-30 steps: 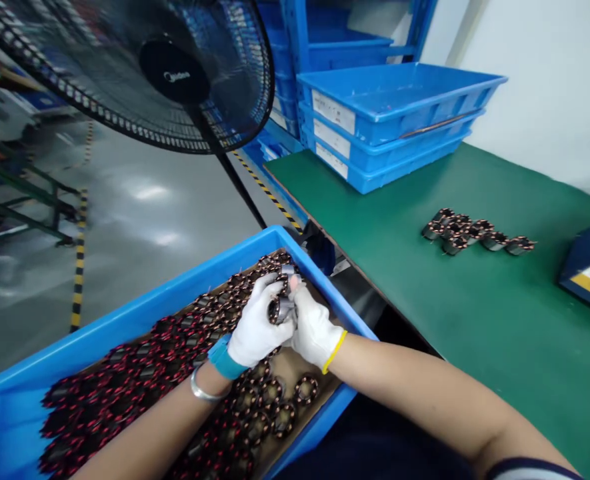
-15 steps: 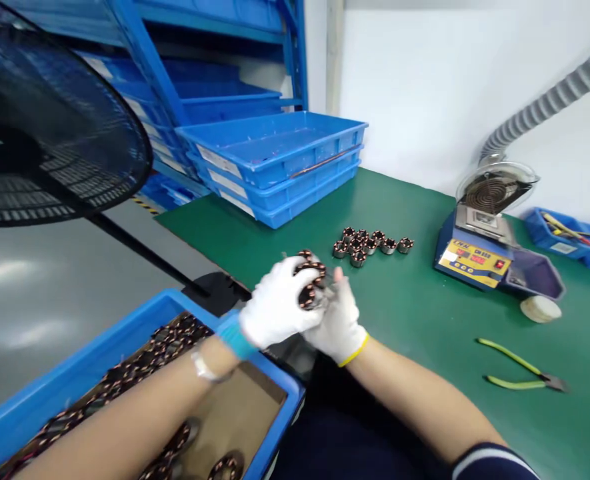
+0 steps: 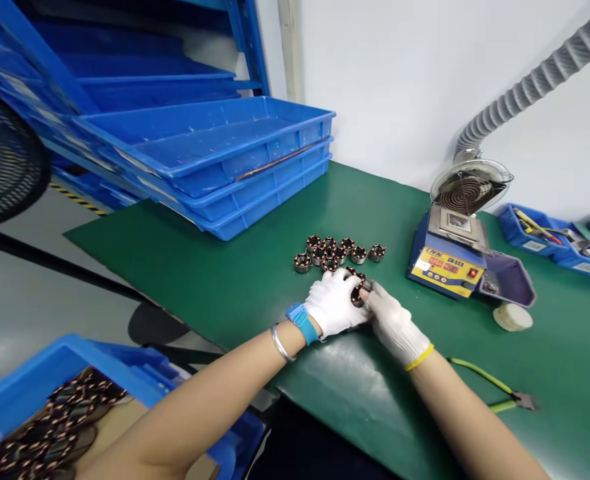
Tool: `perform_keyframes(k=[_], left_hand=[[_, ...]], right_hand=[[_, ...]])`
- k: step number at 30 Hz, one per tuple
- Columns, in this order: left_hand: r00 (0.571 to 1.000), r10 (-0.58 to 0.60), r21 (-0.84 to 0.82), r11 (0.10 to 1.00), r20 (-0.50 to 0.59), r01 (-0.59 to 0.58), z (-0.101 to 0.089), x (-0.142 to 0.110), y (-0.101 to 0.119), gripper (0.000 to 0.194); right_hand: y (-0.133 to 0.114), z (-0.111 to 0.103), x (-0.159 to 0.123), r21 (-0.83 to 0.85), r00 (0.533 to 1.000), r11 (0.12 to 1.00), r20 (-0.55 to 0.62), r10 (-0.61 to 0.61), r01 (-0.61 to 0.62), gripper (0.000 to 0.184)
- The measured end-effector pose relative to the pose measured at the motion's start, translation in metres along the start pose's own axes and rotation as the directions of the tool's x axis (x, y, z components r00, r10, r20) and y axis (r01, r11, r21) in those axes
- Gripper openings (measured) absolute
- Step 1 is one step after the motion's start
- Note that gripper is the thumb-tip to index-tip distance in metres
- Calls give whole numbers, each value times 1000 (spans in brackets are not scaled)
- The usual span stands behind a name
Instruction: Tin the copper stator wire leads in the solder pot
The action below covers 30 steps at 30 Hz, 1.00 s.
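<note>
My left hand [image 3: 333, 303], in a white glove with a blue strap at the wrist, curls around a few copper-wound motor stators [image 3: 357, 296] low over the green table. From the other side my right hand [image 3: 392, 323], in a white glove with a yellow cuff, closes on the same stators. The gloves partly hide them, so whether they rest on the table I cannot tell. Just beyond the left hand, several more stators [image 3: 329, 253] stand grouped on the table [image 3: 275, 293].
Stacked blue trays [image 3: 255, 157] stand at the back left. A solder pot [image 3: 447, 260] with a fume hood is at the right, near cutting pliers [image 3: 525, 400] and a round white pad [image 3: 513, 317]. A blue bin [image 3: 39, 377] of stators sits lower left, below a black fan [image 3: 5, 160].
Both hands have carried the stators from beside the bin to the table, close to the grouped stators. The head view has turned and shifted.
</note>
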State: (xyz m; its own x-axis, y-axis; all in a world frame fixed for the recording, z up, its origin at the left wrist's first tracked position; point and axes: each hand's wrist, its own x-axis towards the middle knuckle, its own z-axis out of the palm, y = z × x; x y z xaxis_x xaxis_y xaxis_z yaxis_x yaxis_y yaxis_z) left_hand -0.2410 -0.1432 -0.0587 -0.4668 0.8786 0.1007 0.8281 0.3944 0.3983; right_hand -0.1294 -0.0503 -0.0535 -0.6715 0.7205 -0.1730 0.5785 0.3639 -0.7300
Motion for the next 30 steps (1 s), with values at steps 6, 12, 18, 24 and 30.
perform_keyframes(k=[6, 12, 18, 24, 30], left_hand=[[999, -41, 86, 996, 5, 40, 11, 22, 9, 49], [999, 38, 24, 999, -29, -38, -3, 9, 2, 55], [970, 72, 16, 997, -232, -70, -13, -37, -36, 61], [975, 56, 69, 997, -217, -42, -3, -50, -50, 71], [978, 126, 44, 992, -169, -120, 2, -11, -20, 49]], right_hand=[[21, -48, 1, -397, 997, 918, 74, 18, 12, 73], [14, -28, -26, -532, 994, 840, 80, -71, 103, 78], [5, -9, -38, -438, 996, 897, 80, -34, 66, 34], [3, -24, -20, -466, 971, 876, 240, -12, 126, 41], [19, -28, -22, -459, 993, 883, 93, -66, 102, 44]])
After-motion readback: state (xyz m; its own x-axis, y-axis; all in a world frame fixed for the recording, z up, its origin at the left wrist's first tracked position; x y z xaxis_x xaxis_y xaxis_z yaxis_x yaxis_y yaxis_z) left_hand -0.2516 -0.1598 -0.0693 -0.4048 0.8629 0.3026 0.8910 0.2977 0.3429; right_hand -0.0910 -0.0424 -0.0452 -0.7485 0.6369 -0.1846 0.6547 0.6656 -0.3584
